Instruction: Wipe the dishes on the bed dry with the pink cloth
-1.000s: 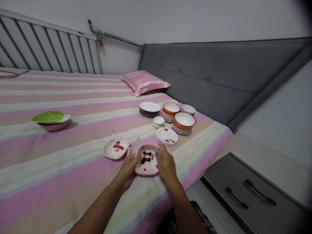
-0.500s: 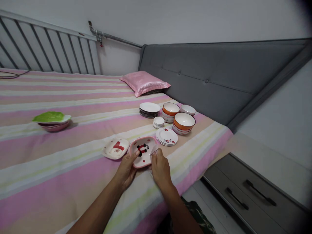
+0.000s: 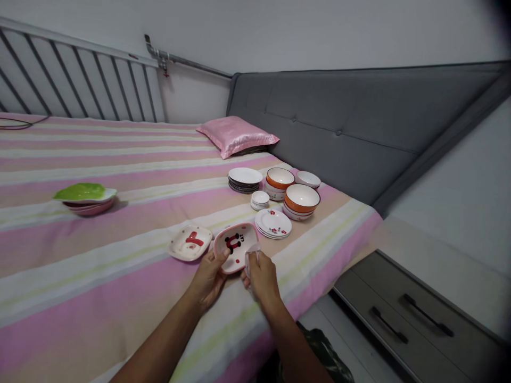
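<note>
My left hand (image 3: 208, 277) grips the near left edge of a small pink-rimmed square dish (image 3: 235, 246) with a black and red cartoon figure, tilted up toward me. My right hand (image 3: 259, 274) is closed on a small white cloth (image 3: 252, 254) pressed against the dish's right side. Just left of the dish, a similar white square dish with a red mark (image 3: 190, 242) lies flat on the striped bedsheet (image 3: 120, 223).
Beyond the hands stand a stack of flowered plates (image 3: 273, 223), small white saucers (image 3: 260, 199), grey-rimmed plates (image 3: 244, 179) and orange bowls (image 3: 302, 200). A green dish on pink ones (image 3: 84, 196) lies far left. A grey drawer unit (image 3: 399, 314) stands right of the bed.
The dish has been lifted and tilted, turning leftward in my left hand. My right hand moved from its far rim down to its right side with the cloth.
</note>
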`<state>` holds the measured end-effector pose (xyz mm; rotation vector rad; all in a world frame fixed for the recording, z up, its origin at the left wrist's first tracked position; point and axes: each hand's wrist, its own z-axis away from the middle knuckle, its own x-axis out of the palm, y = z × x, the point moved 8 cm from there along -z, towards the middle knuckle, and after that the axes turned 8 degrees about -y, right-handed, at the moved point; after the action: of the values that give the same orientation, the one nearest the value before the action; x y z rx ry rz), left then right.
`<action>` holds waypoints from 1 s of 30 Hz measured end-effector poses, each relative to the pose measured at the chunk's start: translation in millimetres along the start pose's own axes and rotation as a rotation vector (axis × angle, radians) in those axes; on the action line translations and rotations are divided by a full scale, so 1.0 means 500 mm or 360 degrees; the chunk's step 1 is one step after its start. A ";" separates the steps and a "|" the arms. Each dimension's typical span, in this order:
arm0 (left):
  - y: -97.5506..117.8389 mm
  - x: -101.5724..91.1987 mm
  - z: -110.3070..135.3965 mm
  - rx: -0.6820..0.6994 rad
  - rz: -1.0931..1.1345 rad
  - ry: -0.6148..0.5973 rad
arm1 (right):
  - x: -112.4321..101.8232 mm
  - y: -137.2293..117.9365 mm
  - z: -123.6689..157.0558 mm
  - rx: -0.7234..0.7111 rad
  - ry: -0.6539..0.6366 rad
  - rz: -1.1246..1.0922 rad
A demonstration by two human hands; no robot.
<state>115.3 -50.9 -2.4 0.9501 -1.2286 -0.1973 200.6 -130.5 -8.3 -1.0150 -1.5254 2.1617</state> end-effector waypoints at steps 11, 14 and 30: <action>0.002 -0.018 0.016 -0.0193 0.0029 0.0278 | -0.070 -0.074 0.024 -0.0208 0.0478 0.0970; -0.004 -0.004 0.017 -0.0283 0.0163 0.0187 | -0.072 -0.083 0.022 -0.0346 0.0440 0.0983; -0.062 0.040 0.058 -0.1011 0.0314 -0.0610 | -0.060 -0.102 0.029 -0.0696 0.0299 0.0914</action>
<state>108.4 -96.8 -9.4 0.2392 -1.4717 -0.5932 204.0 -138.9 52.0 -1.9447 -1.8176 2.0052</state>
